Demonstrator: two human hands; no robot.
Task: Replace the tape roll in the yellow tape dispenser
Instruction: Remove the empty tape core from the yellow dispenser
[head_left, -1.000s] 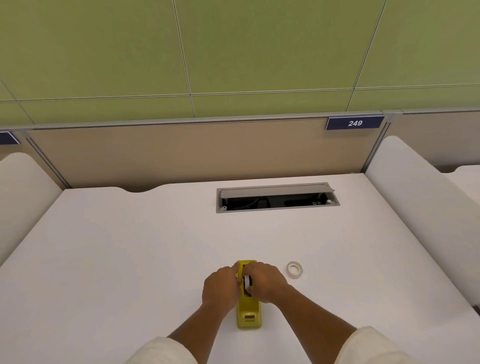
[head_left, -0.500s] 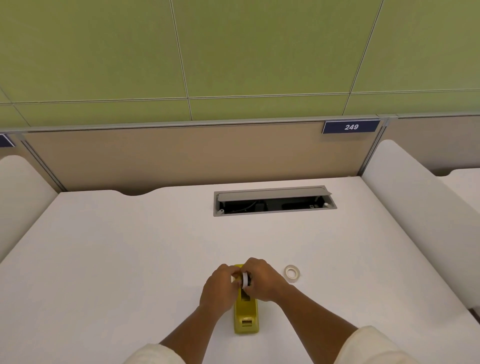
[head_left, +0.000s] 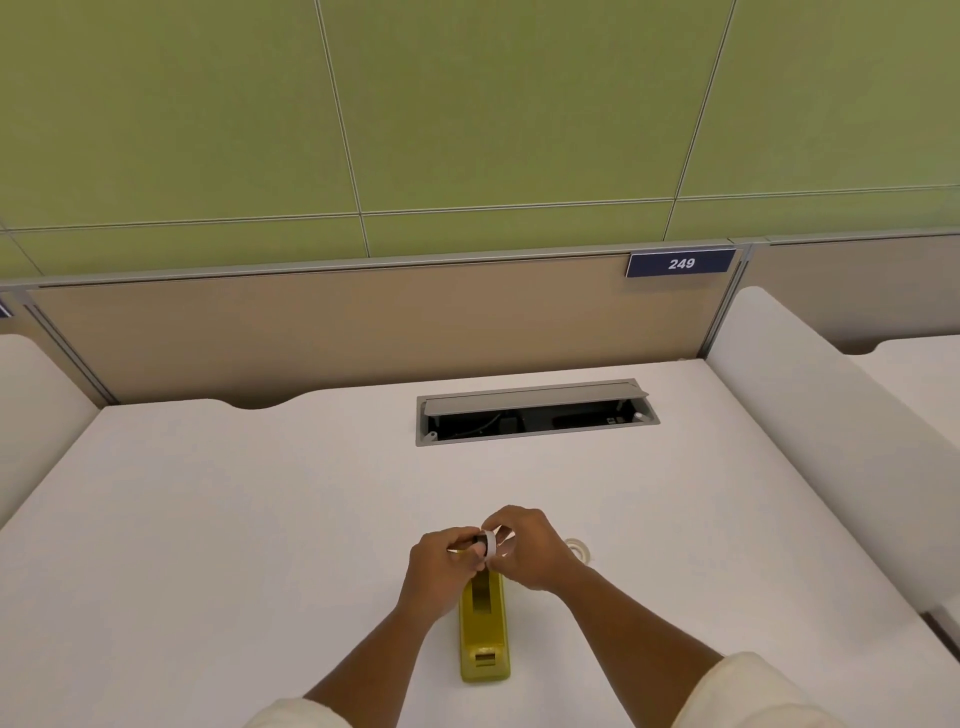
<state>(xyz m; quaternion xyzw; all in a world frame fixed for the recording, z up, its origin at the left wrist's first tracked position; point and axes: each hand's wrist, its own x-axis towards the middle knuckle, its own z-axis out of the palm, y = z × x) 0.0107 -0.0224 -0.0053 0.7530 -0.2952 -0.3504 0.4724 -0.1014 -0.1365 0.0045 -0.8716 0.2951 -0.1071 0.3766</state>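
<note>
The tape roll (head_left: 489, 545) is pinched between the left hand (head_left: 439, 569) and right hand (head_left: 529, 552), low centre of frame, above the yellow tape dispenser (head_left: 484, 631), whose far end is hidden. A second roll (head_left: 580, 548) is half covered behind the right hand.

White desk (head_left: 208, 519); open cable hatch (head_left: 535, 413) far centre; blue "249" sign (head_left: 680, 263) far right on beige partition (head_left: 332, 332).
</note>
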